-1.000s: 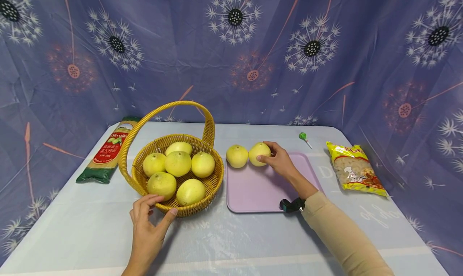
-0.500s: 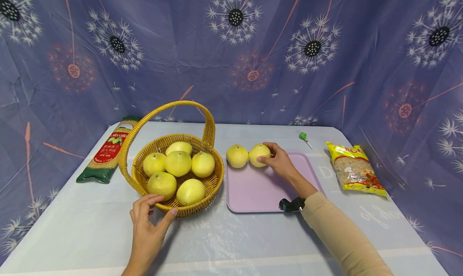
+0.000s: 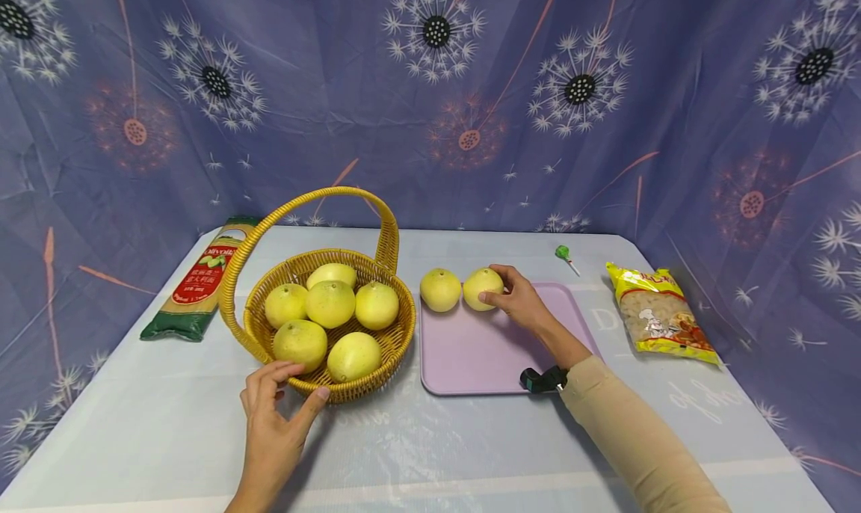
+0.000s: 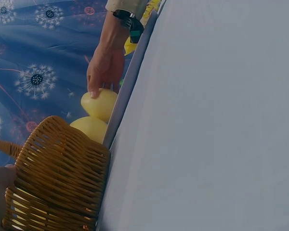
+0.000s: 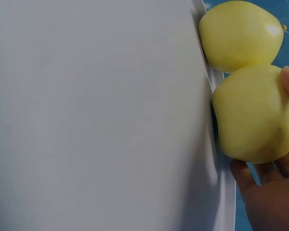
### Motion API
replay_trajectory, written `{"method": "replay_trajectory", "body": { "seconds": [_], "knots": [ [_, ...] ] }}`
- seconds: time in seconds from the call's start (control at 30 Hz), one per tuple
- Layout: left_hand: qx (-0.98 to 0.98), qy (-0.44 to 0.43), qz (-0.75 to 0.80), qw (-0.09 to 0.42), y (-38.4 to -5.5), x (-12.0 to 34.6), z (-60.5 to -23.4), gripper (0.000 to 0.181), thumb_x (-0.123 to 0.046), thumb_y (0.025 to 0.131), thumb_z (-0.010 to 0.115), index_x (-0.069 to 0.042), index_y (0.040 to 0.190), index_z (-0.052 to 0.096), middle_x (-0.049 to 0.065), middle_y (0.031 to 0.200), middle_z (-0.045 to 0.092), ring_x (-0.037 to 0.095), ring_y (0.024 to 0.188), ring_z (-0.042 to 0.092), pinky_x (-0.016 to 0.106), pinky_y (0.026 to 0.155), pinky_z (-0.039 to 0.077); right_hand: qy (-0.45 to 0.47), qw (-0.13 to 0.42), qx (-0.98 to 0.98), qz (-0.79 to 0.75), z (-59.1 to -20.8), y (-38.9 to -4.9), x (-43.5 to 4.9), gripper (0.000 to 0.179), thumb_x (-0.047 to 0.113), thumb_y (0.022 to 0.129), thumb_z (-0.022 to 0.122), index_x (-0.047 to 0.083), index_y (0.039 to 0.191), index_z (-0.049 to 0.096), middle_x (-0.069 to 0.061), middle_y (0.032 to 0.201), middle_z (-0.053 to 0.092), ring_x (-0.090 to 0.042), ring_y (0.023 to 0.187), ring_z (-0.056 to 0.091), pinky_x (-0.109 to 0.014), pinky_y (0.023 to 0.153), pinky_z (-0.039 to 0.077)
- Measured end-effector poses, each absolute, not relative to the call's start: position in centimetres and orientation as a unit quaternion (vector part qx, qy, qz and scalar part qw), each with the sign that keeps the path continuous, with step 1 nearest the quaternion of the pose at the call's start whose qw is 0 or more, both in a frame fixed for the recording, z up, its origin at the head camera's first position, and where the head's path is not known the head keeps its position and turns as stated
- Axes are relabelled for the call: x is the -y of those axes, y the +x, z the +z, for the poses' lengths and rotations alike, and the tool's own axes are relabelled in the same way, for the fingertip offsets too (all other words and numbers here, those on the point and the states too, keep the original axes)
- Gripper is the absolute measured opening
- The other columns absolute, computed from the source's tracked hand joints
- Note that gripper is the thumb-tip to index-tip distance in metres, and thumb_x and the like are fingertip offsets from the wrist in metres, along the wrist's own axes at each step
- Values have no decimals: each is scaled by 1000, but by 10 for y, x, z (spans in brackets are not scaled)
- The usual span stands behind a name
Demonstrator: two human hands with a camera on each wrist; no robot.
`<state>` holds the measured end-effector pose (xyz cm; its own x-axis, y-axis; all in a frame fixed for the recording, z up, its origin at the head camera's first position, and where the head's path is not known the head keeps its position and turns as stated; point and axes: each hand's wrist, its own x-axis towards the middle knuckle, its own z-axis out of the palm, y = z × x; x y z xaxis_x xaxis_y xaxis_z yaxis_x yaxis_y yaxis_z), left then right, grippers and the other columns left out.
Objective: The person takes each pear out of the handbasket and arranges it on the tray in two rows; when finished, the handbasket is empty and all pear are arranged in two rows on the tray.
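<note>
In the head view my left hand (image 3: 272, 423) holds the front rim of a yellow wicker basket (image 3: 397, 356), with thumb and fingers spread along it. Several pale yellow pomelos (image 3: 330, 303) lie inside the basket. On the right, my right hand (image 3: 521, 300) grips a pomelo (image 3: 481, 289) at the back of a light purple tray (image 3: 484, 352). A second pomelo (image 3: 440, 290) sits just left of it at the tray's back left corner. From the right wrist view, thumb and fingers curve round the held pomelo (image 5: 255, 113), which touches its neighbour (image 5: 241, 36).
A green and red pasta packet (image 3: 202, 277) lies left of the basket. Right of the tray is a yellow snack bag (image 3: 662, 315), and a green lollipop (image 3: 563, 253) lies behind the tray. A patterned purple-blue curtain (image 3: 323, 124) hangs behind the table.
The pomelo under my right hand has shifted very slightly toward me. My left hand and the basket keep their places.
</note>
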<state>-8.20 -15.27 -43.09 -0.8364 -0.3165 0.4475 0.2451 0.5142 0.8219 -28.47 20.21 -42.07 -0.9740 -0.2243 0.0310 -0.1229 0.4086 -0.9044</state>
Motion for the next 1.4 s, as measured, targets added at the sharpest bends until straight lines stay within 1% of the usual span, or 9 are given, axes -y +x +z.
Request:
{"method": "replay_trajectory", "body": {
  "seconds": [0.17,0.33,0.43,0.63,0.83,1.03,1.2,1.4],
  "knots": [
    [820,20,-495,287,-83,153,-431,46,1,71,79,0,111,57,8,123,43,-1,103,28,22,81,26,-105,48,-838,-533,-421,-284,-202,70,16,85,70,4,143,32,-20,142,42,-36,124,48,-31,89,47],
    [821,19,-495,285,-83,153,-432,46,1,71,79,0,111,57,8,123,43,-1,103,28,22,81,26,-109,54,-833,-540,-422,-284,-201,70,14,85,69,3,143,31,-21,143,40,-37,125,47,-30,89,47],
    [820,19,-496,284,-83,153,-432,46,1,71,78,0,111,57,8,123,43,-1,103,28,22,81,26,-106,61,-832,-541,-419,-283,-200,71,13,86,68,3,144,29,-23,145,38,-38,127,45,-33,92,46],
    [823,24,-495,278,-83,153,-431,46,0,71,78,0,112,57,8,124,43,-1,103,27,22,81,26,-91,72,-842,-526,-394,-264,-191,71,13,87,66,0,145,28,-25,144,37,-39,126,45,-34,93,45],
    [824,26,-496,273,-83,154,-431,46,0,72,78,0,112,57,8,124,43,-1,103,27,23,80,25,-84,73,-846,-522,-390,-260,-189,72,12,87,65,-1,146,26,-24,145,37,-38,128,44,-38,97,43],
    [822,25,-497,277,-82,153,-431,46,0,72,78,-1,113,57,5,123,42,0,104,28,23,81,26,-85,73,-846,-521,-393,-263,-190,73,13,87,66,-1,146,25,-24,145,37,-38,126,45,-37,96,43],
    [822,18,-494,282,-82,153,-430,45,0,73,77,0,113,56,5,123,42,0,104,27,22,81,26,-80,78,-838,-535,-409,-276,-197,76,15,86,68,1,147,25,-23,147,35,-39,129,42,-43,100,42],
    [821,23,-498,278,-81,153,-430,45,0,73,78,-1,113,56,5,123,43,0,104,28,23,81,26,-93,62,-837,-536,-421,-283,-201,78,21,86,68,3,148,23,-21,149,33,-39,132,40,-45,103,41]
  ]
}}
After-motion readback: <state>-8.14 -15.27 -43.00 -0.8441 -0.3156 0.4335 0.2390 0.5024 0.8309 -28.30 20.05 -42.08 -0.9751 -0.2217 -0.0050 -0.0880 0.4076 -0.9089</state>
